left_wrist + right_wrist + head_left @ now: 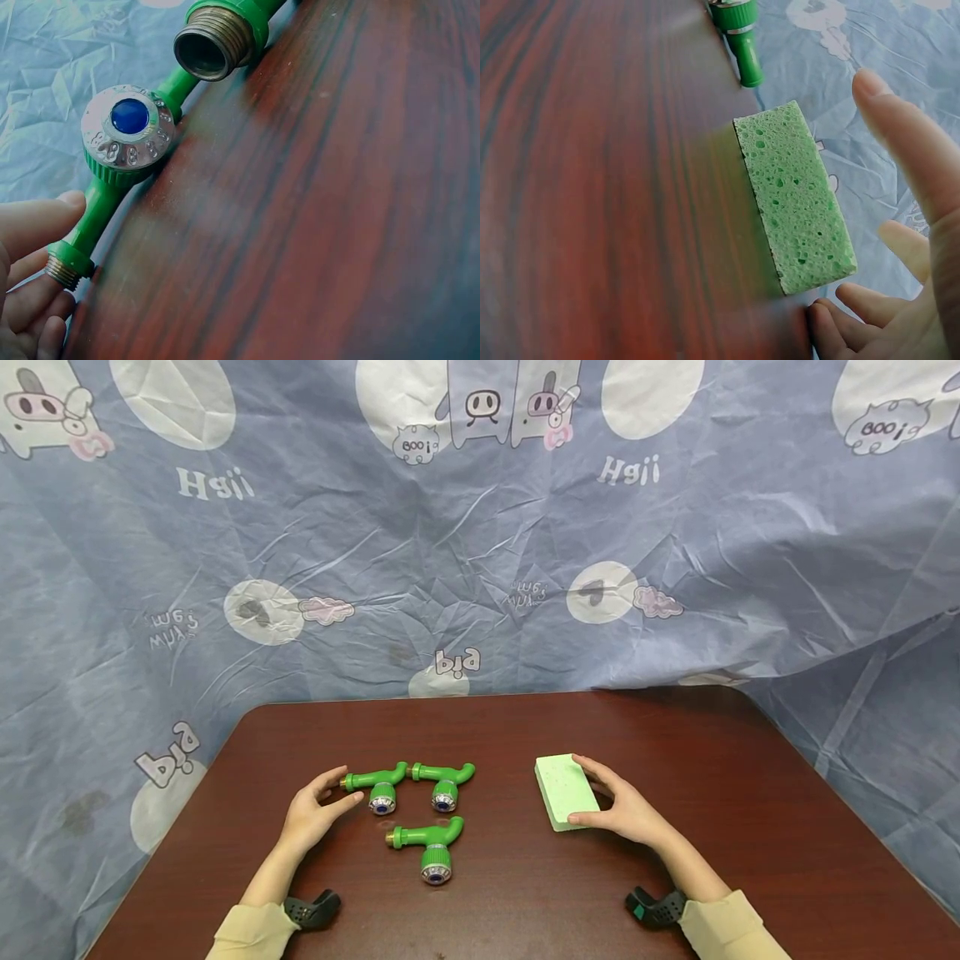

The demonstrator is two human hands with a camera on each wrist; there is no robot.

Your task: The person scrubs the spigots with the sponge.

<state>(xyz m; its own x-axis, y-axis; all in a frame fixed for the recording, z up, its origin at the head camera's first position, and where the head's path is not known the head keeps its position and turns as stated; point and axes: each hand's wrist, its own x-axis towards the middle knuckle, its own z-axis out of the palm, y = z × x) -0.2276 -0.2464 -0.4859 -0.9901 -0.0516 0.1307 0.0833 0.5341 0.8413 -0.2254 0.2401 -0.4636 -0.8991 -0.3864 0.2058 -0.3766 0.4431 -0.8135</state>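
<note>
On the left of the table lie three green plastic taps with brass threaded ends and blue-centred knobs. My left hand (pixel 310 814) is around the threaded end of the back-left tap (pixel 381 785), thumb in front and fingers behind; contact is unclear. In the left wrist view, the thumb (pixel 45 221) appears beside that tap (pixel 94 217). A second tap (pixel 444 782) is just right of it, and a third tap (pixel 431 843) lies nearer. My right hand (pixel 626 810) spreads its thumb and fingers about a pale green sponge (pixel 558 789). In the right wrist view, the thumb stands apart from the sponge (pixel 791 202).
Both hands are over a dark red-brown wooden table (pixel 510 893) with rounded back corners. Behind it hangs a wrinkled blue-grey cloth (pixel 420 543) with cartoon prints. A black band (pixel 313 910) is on the left wrist and another black band (pixel 656 908) on the right.
</note>
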